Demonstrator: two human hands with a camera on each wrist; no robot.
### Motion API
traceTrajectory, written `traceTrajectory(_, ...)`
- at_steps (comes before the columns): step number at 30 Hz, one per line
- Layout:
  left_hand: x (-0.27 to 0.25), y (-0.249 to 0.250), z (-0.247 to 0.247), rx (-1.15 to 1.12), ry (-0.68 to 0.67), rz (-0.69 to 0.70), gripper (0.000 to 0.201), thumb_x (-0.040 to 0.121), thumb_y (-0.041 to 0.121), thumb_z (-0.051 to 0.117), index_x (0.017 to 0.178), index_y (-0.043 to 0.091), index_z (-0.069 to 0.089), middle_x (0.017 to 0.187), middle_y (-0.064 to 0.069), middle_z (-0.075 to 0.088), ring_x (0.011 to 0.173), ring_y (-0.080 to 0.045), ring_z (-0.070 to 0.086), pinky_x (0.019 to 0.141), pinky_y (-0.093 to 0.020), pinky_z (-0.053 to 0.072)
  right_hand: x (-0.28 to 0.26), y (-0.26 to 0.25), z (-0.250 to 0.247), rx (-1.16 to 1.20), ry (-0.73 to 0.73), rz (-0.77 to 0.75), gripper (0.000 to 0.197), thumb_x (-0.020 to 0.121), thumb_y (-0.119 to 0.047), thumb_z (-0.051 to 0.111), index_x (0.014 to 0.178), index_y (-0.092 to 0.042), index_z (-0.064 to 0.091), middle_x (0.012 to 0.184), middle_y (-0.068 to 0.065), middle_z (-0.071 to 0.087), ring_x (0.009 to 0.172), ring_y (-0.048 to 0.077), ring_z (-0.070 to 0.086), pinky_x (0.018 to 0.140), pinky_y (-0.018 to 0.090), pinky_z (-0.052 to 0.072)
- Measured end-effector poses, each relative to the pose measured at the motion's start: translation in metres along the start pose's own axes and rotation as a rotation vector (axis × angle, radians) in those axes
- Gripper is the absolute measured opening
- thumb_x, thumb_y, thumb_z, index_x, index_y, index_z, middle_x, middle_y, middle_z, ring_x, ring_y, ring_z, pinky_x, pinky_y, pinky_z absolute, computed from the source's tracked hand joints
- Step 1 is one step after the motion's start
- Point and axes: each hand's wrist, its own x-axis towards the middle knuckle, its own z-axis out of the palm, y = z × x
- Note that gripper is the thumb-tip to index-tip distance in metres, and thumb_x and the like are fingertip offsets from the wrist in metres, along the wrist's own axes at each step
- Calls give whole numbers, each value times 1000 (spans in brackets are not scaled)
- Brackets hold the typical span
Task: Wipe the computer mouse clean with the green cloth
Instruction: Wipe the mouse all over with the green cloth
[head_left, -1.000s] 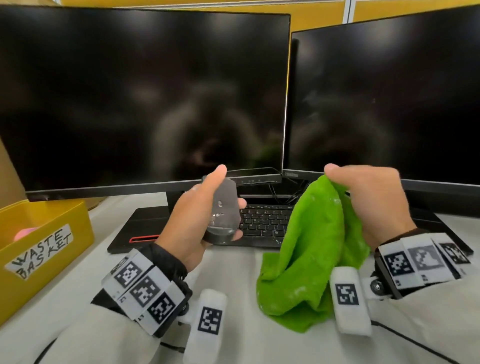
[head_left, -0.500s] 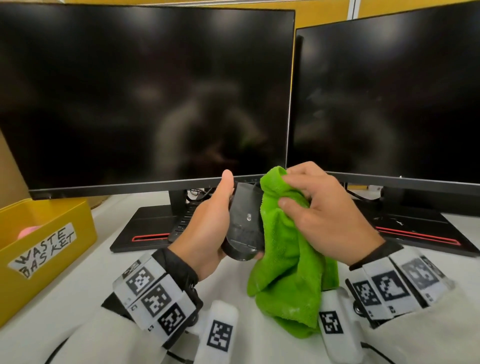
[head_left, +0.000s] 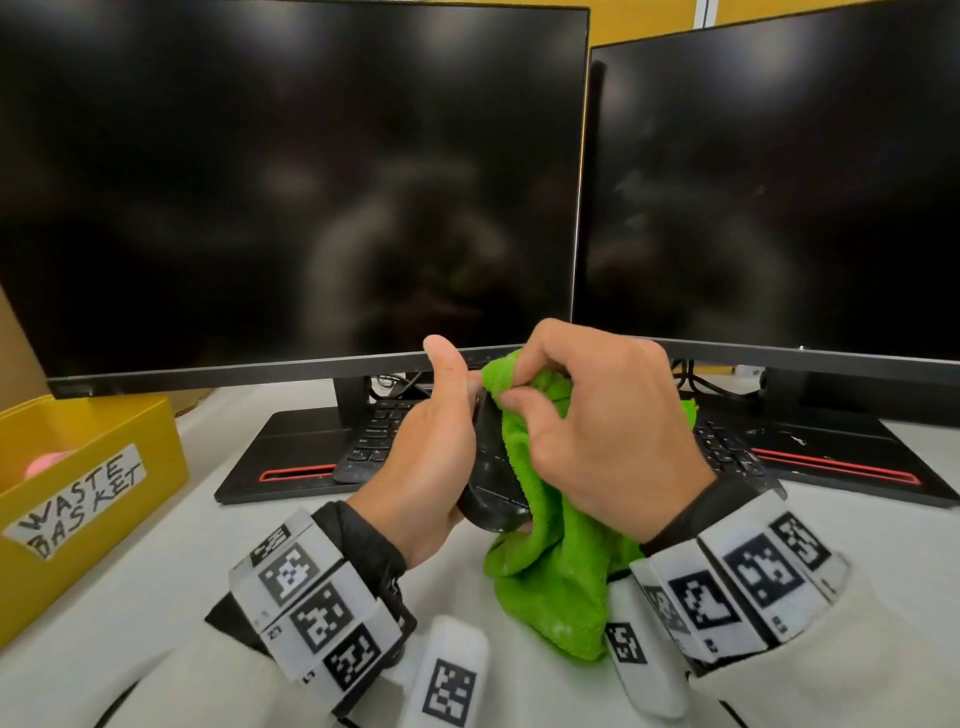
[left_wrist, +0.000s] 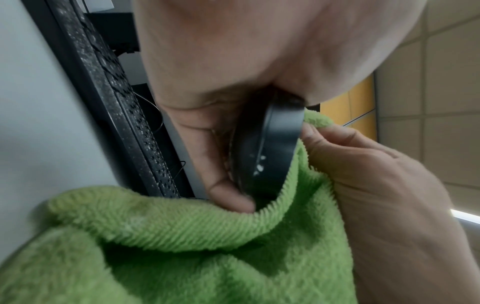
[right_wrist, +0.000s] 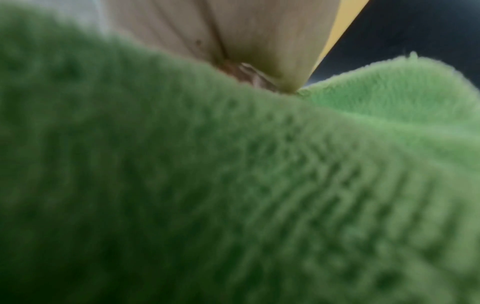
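Green cloth (head_left: 556, 551) is bunched in the right hand (head_left: 602, 431), fingers curled around it, pressing it against the black mouse (head_left: 491, 467). The left hand (head_left: 431, 452) grips the mouse above the counter (head_left: 171, 545), thumb raised.

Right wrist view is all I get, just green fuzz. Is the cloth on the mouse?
Observer: Yes. The cloth is pressed against the mouse, with the right hand bunching it.
Operator: Who holds the mouse?
Observer: The left hand grips it, lifted off the table, thumb up.
Operator: Clean yet?
Observer: No. The left wrist view shows white specks on its exposed side.
Operator: Anything under it?
Observer: A keyboard, behind the hands.
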Motion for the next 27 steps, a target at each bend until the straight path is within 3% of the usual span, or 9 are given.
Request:
traceTrajectory(3, 2, 4, -3, -13, 59, 21, 88, 94, 80, 15, 83, 24, 82, 98, -15, 82, 99, -32, 79, 93, -53, 62, -1, -4, -1, 101, -111, 45, 44, 76, -13, 80, 98, -26, 43, 65, -8, 57, 60, 2, 55, 55, 12, 40)
traceTrajectory(5, 4, 10, -6, -22, 96, 46, 90, 95, 81, 11, 82, 29, 83, 98, -11, 83, 101, -31, 78, 97, -55, 60, -2, -2, -1, 90, -208, -5, 36, 75, -12, 80, 101, -27, 60, 66, -8, 66, 61, 4, 58, 61, 13, 44)
traceTrajectory(7, 7, 13, -8, -44, 122, 62, 92, 95, 80, 9, 89, 26, 83, 99, -13, 82, 104, -38, 76, 96, -58, 60, -4, 4, 2, 40, -223, -25, 14, 73, -13, 80, 81, -24, 77, 68, -9, 71, 64, 6, 62, 66, 19, 48)
traceTrajectory(9, 8, 13, -5, -42, 99, 41, 91, 94, 82, 10, 102, 23, 79, 100, -16, 81, 100, -42, 77, 80, -62, 64, 2, 15, 4, 7, -146, 14, 9, 72, -15, 80, 74, -24, 80, 70, -7, 74, 66, 11, 65, 70, 24, 51)
traceTrajectory(11, 10, 12, 4, -10, 70, 26, 91, 92, 84, 12, 106, 22, 77, 99, -19, 80, 90, -40, 77, 66, -50, 63, 13, 25, 4, -7, -57, 49, 8, 75, -19, 77, 79, -24, 81, 75, -5, 74, 71, 16, 68, 74, 32, 55)
traceTrajectory(13, 14, 11, 14, 46, 86, 65, 89, 93, 83, 12, 95, 25, 79, 94, -14, 79, 89, -32, 76, 72, -42, 60, 19, 25, 4, -2, -17, 44, 9, 78, -20, 75, 84, -24, 81, 79, -5, 73, 75, 16, 69, 76, 35, 57)
traceTrajectory(17, 27, 16, 13, 58, 186, 160, 88, 97, 78, 8, 89, 29, 81, 92, -1, 82, 102, -27, 75, 98, -45, 58, 9, 14, 9, 73, -136, -33, 11, 73, -11, 77, 74, -22, 75, 71, -13, 67, 68, 6, 62, 71, 18, 51)
traceTrajectory(22, 31, 10, 14, -4, 112, 88, 96, 93, 84, 10, 95, 19, 81, 101, -25, 77, 90, -39, 71, 83, -58, 58, 13, 42, 4, -28, -98, 83, 6, 72, -20, 72, 73, -24, 76, 74, -7, 72, 74, 19, 68, 77, 36, 55)
traceTrajectory(27, 30, 5, 17, -12, 111, 99, 87, 97, 80, 12, 87, 31, 84, 102, -10, 82, 105, -33, 76, 99, -53, 59, 9, 20, 6, 164, -138, -41, 8, 75, -13, 80, 78, -21, 81, 72, -10, 67, 68, 9, 65, 66, 21, 50)
